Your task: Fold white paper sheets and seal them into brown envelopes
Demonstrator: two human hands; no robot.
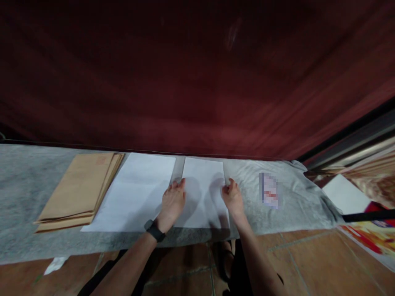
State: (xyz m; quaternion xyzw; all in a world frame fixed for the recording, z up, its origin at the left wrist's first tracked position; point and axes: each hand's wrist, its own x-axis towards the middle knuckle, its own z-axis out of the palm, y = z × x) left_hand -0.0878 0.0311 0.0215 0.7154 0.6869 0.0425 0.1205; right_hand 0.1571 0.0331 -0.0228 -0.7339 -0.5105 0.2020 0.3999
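A white sheet of paper lies flat on the cloth-covered table in front of me. My left hand, with a dark watch on its wrist, is at the sheet's left edge, palm down, fingers loosely bent and a little apart. At the right edge is my right hand, its thumb and forefinger apart and the other fingers curled. Both hands cast shadows on the paper; whether the fingertips touch it is unclear. Left of it lie more white paper and a stack of brown paper envelopes.
A grey cloth covers the table. A small blurred card or packet lies to the right. Behind the table hangs a dark red curtain. A dark frame bar and printed boards stand at the right, above the tiled floor.
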